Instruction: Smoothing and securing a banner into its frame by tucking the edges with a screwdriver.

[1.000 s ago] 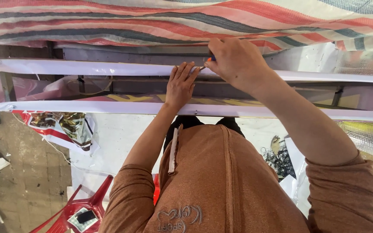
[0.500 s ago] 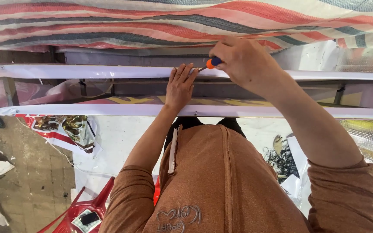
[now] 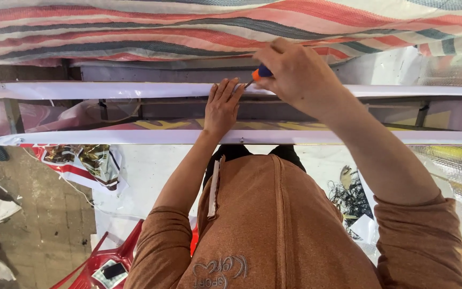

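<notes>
My left hand (image 3: pixel 222 106) lies flat, fingers together, pressing white banner material onto the upper white-wrapped bar (image 3: pixel 108 90) of a frame. My right hand (image 3: pixel 295 75) is closed around a screwdriver (image 3: pixel 259 74) with an orange and blue handle. Its tip points down-left at the bar, just beside my left fingertips. A second white-wrapped bar (image 3: pixel 108 138) runs parallel below my left wrist. Both of my arms wear brown long sleeves.
A red, grey and white striped tarp (image 3: pixel 135 27) hangs beyond the frame. Below lie a red plastic chair (image 3: pixel 105 265), crumpled printed banner pieces (image 3: pixel 81 160), a dark tangle of wire (image 3: pixel 351 200) and a paved floor (image 3: pixel 33 225) at left.
My right hand has shifted slightly and turned, so the screwdriver's orange and blue handle now shows. My left hand stays pressed on the bar.
</notes>
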